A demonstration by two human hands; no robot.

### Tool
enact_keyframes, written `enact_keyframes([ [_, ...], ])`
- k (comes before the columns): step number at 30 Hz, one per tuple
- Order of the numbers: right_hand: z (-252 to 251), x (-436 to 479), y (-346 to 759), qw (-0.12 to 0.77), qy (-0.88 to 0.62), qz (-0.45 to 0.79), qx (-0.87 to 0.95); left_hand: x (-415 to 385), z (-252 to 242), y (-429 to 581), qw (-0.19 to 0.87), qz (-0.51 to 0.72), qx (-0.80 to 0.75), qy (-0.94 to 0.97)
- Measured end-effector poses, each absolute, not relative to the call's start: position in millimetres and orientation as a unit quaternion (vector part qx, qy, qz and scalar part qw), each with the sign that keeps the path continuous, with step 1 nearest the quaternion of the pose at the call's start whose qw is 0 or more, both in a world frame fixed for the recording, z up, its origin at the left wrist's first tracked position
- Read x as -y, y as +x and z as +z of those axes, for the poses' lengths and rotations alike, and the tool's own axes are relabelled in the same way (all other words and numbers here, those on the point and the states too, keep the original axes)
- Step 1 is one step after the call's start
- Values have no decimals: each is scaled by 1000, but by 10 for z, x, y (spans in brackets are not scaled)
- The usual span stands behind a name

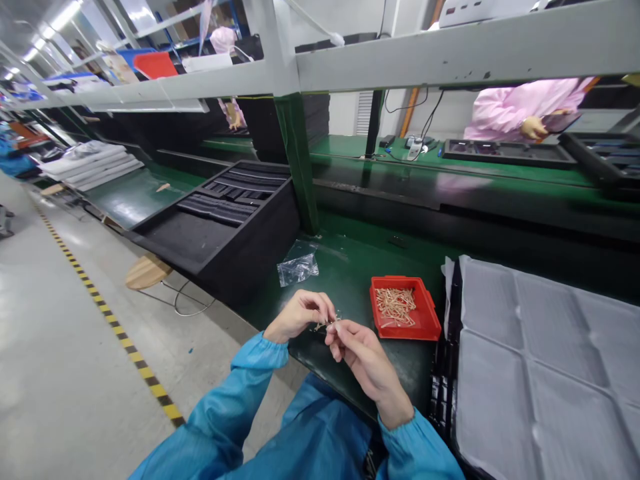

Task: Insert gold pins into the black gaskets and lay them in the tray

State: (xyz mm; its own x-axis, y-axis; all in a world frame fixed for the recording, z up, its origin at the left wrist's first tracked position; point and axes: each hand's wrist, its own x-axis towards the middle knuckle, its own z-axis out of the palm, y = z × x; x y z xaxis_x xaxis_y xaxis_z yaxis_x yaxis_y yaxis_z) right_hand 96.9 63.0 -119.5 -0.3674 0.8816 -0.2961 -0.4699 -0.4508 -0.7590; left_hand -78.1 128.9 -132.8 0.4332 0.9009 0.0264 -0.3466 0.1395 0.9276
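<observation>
Low in the middle of the frame, the left hand [300, 313] and the right hand [367, 360] meet just above the near edge of the green desk [350, 267]. Both are closed, with fingertips pinched on a small bunch of strips [327, 325], thin and tan, which sits between the two hands. The bunch is too small to make out in detail. Blue sleeves run from both wrists down to the bottom edge of the frame.

Just right of the hands, a red tray [425, 320] rests on the desk with a loose pile of the same tan strips [396, 307] inside it. Above the hands and slightly left lies a crumpled clear plastic bag [299, 268]. A white padded sheet [540, 360] fills the lower right of the frame, lying on a stack of black trays whose edges show just beside the red tray.

Left of centre, a large black box [220, 227] holds dark, divided inserts. A green post [297, 167] rises behind it to a grey shelf [450, 53]. In the upper right, a co-worker in a pink sleeve [510, 107] holds something dark over a black tray. A yellow-and-black line [100, 307] crosses the grey floor on the left.
</observation>
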Motion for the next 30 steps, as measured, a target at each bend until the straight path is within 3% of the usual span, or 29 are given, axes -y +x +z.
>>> enact_keyframes([
  [14,-1122,-493,1007,471,-378,725,332,-1190,-1002,-865,683,392,-258,560],
  [16,-1158,-459,1023,500,-399,686,347,-1062,-912,-853,611,427,-307,592],
  [20,-1160,-374,1053,552,-443,583,399,-703,-797,-673,258,531,-442,675],
  [21,-1140,-351,1055,560,-450,557,417,-620,-793,-589,212,537,-447,683],
  [23,-1085,-305,1048,574,-461,502,454,-494,-818,-397,243,534,-444,677],
  [27,-968,-182,1062,591,-471,398,519,-481,-937,-99,475,572,-453,492],
  [30,-920,-79,1199,585,-468,309,586,-662,-961,-120,504,663,-447,326],
])
